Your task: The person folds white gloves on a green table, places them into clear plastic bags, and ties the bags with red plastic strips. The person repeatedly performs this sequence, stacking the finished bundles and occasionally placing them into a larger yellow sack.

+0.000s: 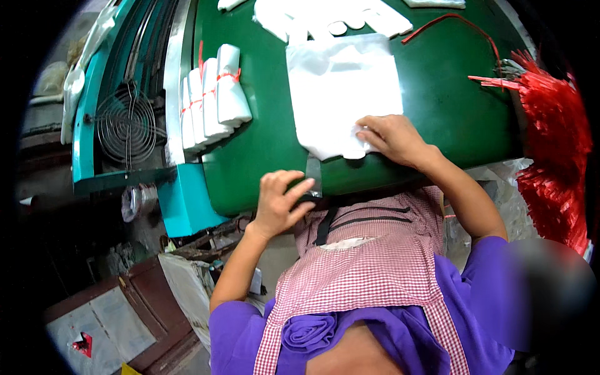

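Plastic [344,87] on green table [453,100] beside metalwork [186,203]

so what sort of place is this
Likely a small packing workshop: white plastic bundles tied in red lie on a smooth green worktop beside a teal metal frame, with a bunch of red plastic strips at the right.

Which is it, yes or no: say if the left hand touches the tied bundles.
No, the left hand is by the front edge of the green table, apart from the bundles.
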`<act>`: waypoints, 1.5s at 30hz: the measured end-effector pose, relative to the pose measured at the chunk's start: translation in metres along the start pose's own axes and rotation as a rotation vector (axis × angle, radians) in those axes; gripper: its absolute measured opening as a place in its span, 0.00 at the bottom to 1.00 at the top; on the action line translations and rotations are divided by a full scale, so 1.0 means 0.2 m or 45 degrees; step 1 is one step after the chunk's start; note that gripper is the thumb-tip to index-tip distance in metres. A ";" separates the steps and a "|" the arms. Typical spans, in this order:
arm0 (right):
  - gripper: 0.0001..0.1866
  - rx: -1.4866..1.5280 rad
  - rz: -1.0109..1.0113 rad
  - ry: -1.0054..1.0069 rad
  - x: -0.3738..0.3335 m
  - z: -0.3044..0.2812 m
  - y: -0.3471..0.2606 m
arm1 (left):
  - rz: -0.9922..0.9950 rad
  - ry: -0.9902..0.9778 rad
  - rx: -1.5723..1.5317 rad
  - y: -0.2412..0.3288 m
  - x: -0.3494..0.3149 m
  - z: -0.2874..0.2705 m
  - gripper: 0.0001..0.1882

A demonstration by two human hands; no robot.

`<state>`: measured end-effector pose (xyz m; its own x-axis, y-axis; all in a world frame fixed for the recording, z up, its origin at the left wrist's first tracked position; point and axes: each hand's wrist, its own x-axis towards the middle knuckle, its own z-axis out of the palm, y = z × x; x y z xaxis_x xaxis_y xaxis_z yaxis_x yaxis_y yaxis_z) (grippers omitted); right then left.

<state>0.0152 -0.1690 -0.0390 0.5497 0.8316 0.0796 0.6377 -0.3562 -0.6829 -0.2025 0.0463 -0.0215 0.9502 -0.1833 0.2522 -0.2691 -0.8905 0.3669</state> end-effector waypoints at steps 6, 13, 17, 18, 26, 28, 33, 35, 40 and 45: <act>0.14 0.105 0.027 0.073 -0.01 0.01 -0.01 | 0.031 0.156 -0.004 -0.02 -0.04 0.13 0.12; 0.14 0.178 0.083 0.086 -0.01 0.01 0.01 | 0.039 0.153 0.073 0.01 -0.03 0.12 0.13; 0.14 0.203 0.058 0.119 -0.01 0.02 0.01 | 0.027 0.148 0.003 -0.02 -0.03 0.16 0.13; 0.15 0.205 0.069 0.111 -0.01 0.02 0.00 | 0.054 0.201 0.001 -0.02 -0.05 0.18 0.12; 0.16 0.384 0.175 0.079 -0.02 0.01 0.02 | 0.188 0.171 -0.078 0.12 -0.16 0.20 0.09; 0.17 0.403 0.206 0.048 -0.02 0.01 0.02 | 0.191 0.162 -0.076 0.11 -0.16 0.18 0.10; 0.17 0.366 0.228 0.023 -0.02 0.01 0.03 | 0.150 0.274 -0.144 0.02 -0.13 0.12 0.19; 0.17 0.373 0.218 0.038 -0.02 0.01 0.04 | -0.076 0.422 -0.110 -0.02 0.01 0.08 0.21; 0.17 0.424 0.223 0.030 -0.02 0.01 0.02 | 0.004 0.204 -0.003 -0.09 0.19 0.03 0.24; 0.16 0.443 0.118 0.177 -0.03 0.04 0.06 | 0.188 -0.083 0.019 -0.01 -0.02 0.06 0.24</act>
<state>0.0158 -0.1742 -0.0531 0.6796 0.7283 0.0876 0.3741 -0.2413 -0.8955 -0.2042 0.0434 -0.0338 0.9088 -0.3387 0.2436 -0.4046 -0.8580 0.3165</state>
